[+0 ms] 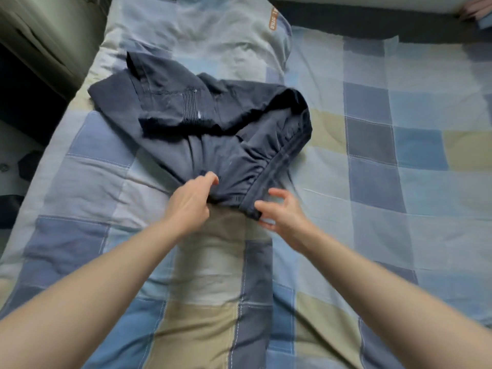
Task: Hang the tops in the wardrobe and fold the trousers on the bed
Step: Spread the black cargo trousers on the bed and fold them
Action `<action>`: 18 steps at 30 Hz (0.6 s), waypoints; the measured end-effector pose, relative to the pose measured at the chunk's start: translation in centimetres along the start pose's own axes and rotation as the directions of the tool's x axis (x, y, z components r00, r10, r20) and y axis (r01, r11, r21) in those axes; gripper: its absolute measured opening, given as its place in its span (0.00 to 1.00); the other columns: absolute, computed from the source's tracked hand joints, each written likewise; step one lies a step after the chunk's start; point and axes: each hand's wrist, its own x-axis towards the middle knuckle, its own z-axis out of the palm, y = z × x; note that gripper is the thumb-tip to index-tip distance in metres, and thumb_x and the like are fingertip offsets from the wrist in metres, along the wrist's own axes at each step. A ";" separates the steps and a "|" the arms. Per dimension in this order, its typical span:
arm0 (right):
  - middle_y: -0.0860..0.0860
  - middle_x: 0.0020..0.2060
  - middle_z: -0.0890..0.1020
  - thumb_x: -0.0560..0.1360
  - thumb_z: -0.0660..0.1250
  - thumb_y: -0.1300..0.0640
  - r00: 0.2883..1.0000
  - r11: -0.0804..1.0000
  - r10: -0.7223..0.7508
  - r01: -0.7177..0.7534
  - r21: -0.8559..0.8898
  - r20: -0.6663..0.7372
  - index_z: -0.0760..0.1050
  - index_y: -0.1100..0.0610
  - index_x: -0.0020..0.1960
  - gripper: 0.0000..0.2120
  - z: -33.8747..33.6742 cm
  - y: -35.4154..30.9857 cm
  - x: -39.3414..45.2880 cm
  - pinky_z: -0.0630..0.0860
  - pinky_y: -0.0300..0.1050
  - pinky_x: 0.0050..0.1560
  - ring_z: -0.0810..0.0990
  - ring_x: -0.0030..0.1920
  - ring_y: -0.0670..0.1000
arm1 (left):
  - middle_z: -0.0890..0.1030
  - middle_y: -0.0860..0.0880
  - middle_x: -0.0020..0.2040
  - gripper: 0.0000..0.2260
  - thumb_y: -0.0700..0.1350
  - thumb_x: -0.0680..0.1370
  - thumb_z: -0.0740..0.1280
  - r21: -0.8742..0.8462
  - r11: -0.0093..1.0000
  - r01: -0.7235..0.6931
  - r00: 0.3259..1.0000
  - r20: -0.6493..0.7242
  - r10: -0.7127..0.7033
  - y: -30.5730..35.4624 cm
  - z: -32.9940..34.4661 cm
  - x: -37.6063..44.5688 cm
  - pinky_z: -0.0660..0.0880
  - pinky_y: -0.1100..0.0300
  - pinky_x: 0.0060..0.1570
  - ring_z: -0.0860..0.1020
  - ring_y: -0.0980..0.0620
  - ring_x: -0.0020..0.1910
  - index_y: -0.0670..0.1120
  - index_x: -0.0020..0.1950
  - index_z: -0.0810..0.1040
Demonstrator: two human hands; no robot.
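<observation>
Dark navy cloth trousers (213,123) lie crumpled on the blue-and-beige checked quilt (372,182).
My left hand (190,202) pinches their near edge; my right hand (282,214) touches it, fingers spread wide.

The light is soft and even, a little dim, with a cool tint. The far left corner beside the bed (372,155) is in dark shadow. The whole picture is slightly blurred, and the wide lens bends the edges.
</observation>
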 end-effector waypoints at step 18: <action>0.53 0.38 0.80 0.74 0.69 0.67 0.983 0.959 0.148 -0.116 0.257 -0.107 0.75 0.57 0.56 0.12 -0.8 0.4 -38.7 0.76 0.40 0.38 0.80 0.33 0.45 | 0.79 0.53 0.55 0.17 0.50 0.72 0.72 -0.344 0.936 -0.066 0.956 0.247 0.158 17.6 -13.0 -28.9 0.63 0.49 0.66 0.75 0.51 0.58 0.51 0.59 0.75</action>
